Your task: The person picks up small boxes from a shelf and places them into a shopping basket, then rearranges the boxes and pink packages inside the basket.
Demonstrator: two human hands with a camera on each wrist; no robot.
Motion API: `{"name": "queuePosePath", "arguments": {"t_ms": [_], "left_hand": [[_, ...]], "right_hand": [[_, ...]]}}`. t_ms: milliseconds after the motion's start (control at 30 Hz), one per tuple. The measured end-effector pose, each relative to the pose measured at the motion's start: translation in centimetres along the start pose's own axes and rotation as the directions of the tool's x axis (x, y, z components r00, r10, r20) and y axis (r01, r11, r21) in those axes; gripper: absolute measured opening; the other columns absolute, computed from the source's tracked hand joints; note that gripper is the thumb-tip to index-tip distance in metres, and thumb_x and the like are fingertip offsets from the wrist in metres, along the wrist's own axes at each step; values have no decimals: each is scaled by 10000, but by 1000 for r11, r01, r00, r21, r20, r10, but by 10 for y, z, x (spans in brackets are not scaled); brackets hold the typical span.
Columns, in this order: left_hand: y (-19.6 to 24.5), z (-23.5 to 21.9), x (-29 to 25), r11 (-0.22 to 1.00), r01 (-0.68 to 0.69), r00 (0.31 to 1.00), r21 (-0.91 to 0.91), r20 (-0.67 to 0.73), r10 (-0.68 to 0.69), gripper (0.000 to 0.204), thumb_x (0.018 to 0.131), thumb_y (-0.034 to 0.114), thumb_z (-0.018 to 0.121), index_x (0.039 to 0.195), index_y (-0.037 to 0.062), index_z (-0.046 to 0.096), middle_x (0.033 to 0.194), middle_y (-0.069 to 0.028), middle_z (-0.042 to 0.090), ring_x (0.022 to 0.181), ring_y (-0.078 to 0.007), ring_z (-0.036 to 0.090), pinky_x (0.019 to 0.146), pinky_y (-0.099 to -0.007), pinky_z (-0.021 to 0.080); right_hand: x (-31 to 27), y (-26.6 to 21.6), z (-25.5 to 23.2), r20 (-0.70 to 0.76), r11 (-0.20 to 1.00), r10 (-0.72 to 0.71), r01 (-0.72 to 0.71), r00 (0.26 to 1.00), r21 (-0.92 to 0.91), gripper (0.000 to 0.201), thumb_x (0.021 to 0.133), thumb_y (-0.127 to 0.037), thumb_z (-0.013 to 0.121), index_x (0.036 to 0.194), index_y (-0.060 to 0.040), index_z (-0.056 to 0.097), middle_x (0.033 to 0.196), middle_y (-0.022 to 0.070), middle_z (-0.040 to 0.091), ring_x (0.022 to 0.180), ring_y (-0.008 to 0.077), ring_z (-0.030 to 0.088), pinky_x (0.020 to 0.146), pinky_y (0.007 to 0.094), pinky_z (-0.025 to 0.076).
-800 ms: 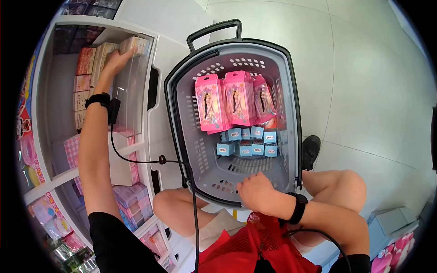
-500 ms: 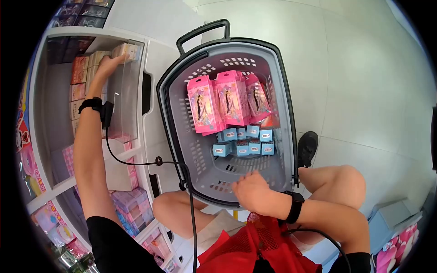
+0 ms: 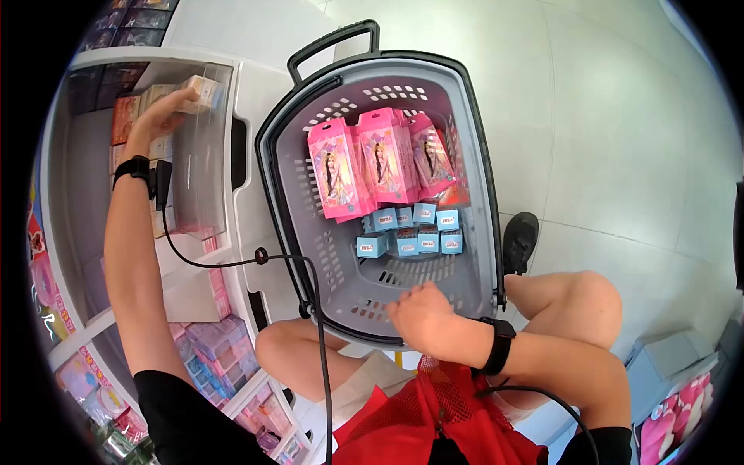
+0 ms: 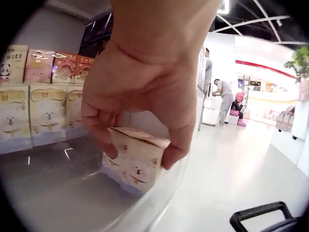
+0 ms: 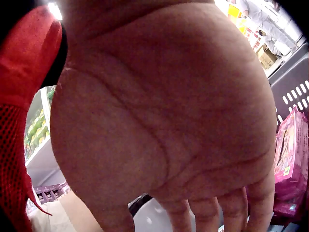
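Note:
Inside the clear-fronted shelf bin, my left hand [image 3: 159, 118] pinches a small cream cartoon box [image 4: 133, 162] between thumb and fingers. The box sits tilted against the clear front panel [image 4: 161, 205]. Beside it stand rows of similar cream boxes [image 4: 47, 115], with orange boxes [image 4: 64, 67] behind them. My right hand [image 3: 422, 316] hangs with loosely bent fingers over the near end of the grey basket [image 3: 329, 287], palm bare in the right wrist view. In the basket lie pink doll boxes [image 3: 380, 159] and several small blue boxes [image 3: 407, 245].
A black carry handle [image 3: 333, 46] sticks out at the basket's far end. White shelving [image 3: 267, 155] runs along the left, with pastel boxes [image 3: 213, 353] on lower shelves. A black cable [image 3: 318, 333] crosses before the basket. Tiled floor [image 3: 620, 155] extends right.
The head view has shifted, so the shelf and basket sit further left and slightly higher. My left hand stays at the cream box. The right hand keeps its place by the basket's near end.

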State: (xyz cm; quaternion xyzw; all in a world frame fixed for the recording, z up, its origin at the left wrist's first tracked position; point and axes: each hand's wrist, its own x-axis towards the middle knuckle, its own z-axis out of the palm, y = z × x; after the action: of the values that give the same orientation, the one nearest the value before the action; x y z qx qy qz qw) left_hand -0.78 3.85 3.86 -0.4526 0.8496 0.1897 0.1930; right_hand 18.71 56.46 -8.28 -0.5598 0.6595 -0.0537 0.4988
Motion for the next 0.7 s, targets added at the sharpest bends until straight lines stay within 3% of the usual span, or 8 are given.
{"name": "queuePosePath", "arguments": {"t_ms": [200, 333, 367, 400, 467, 533, 600, 700], "left_hand": [[-20, -6, -4, 984, -160, 961, 77, -215, 173, 498, 721, 518, 757, 843, 36, 720, 600, 18, 480, 475, -129, 396, 466, -324, 287], [-37, -22, -25, 938, -187, 900, 292, -332, 283, 641, 691, 540, 779, 997, -18, 704, 752, -79, 617, 608, -212, 567, 541, -379, 421], [-44, -18, -42, 825, -197, 656, 529, -554, 512, 756, 682, 555, 781, 1123, -44, 644, 921, -141, 641, 737, -277, 612, 649, -416, 475], [-43, -11, -68, 679, -99, 315, 727, -624, 715, 884, 672, 571, 784, 1249, -69, 584, 1091, -202, 665, 865, -342, 658, 757, -452, 530], [-7, 15, -194, 824, -127, 551, 552, -652, 522, 1006, 637, 497, 823, 1387, -54, 441, 1311, -255, 558, 1084, -424, 608, 968, -488, 504], [-15, 35, -262, 803, -252, 496, 540, -640, 587, 947, 722, 418, 801, 1453, -34, 405, 1396, -257, 510, 1224, -412, 591, 1004, -473, 505], [-37, 66, -309, 669, -450, 278, 592, -618, 735, 935, 694, 298, 831, 1444, -45, 391, 1348, -235, 516, 1175, -379, 608, 954, -443, 533], [-56, 133, -370, 605, -795, 502, 45, -512, 697, 1017, 560, 226, 888, 1418, -18, 401, 1307, -180, 491, 1149, -305, 597, 790, -361, 568]], "right_hand": [[-2, 5, 4, -59, 1000, -17, 16, 998, -18, 349, 881, -189, 625, 1196, -39, 644, 1134, 166, 708, 1083, 326, 668, 915, 434, 475], [0, 2, -2, -24, 998, 4, -6, 1000, -60, 374, 883, -214, 640, 1215, -42, 646, 1159, 161, 711, 1092, 328, 679, 918, 453, 488], [-2, 0, -5, 16, 996, 24, -23, 1000, -88, 386, 897, -220, 657, 1244, -51, 648, 1184, 144, 715, 1113, 323, 684, 935, 457, 488], [0, 3, 1, -21, 997, 8, -10, 1000, -71, 403, 890, -247, 653, 1233, -37, 640, 1183, 165, 711, 1107, 345, 683, 936, 484, 501], [0, 5, -3, -31, 998, 6, -8, 1000, -56, 419, 888, -274, 648, 1233, -36, 633, 1179, 173, 711, 1102, 352, 685, 928, 492, 509], [7, 11, 1, -63, 1000, 7, -8, 998, -19, 470, 886, -360, 636, 1226, -36, 618, 1127, 200, 719, 1084, 370, 692, 921, 506, 528], [15, 19, -9, -10, 999, 21, -21, 1000, 36, 475, 893, -384, 633, 1227, -47, 620, 1100, 198, 724, 1055, 377, 700, 916, 512, 533], [37, 51, 4, -110, 960, -66, 93, 992, 265, 544, 893, -437, 673, 1222, -10, 604, 1019, 208, 732, 939, 398, 722, 830, 512, 567]]}}
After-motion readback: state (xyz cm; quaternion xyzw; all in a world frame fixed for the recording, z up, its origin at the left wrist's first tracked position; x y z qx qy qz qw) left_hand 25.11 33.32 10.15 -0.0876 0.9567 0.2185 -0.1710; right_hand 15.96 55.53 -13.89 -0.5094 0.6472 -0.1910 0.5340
